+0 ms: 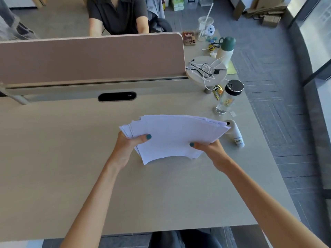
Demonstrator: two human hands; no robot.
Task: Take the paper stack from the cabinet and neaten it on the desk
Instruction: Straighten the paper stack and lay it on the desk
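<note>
Your left hand [128, 145] and right hand [208, 149] both grip the paper stack [175, 135] — thumbs on top. Its sheets are fanned, uneven, over the desk [71, 149].

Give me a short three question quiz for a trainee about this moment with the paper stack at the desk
1. True or false: the paper stack lies flat and squared on the desk.
2. Which hand grips the stack's near-left corner: A) left hand B) right hand C) neither?
3. Fill in: the clear bottle right of the stack has a ____ lid.

Key
1. False: both hands hold it and its sheets are fanned and uneven.
2. A
3. black
</note>
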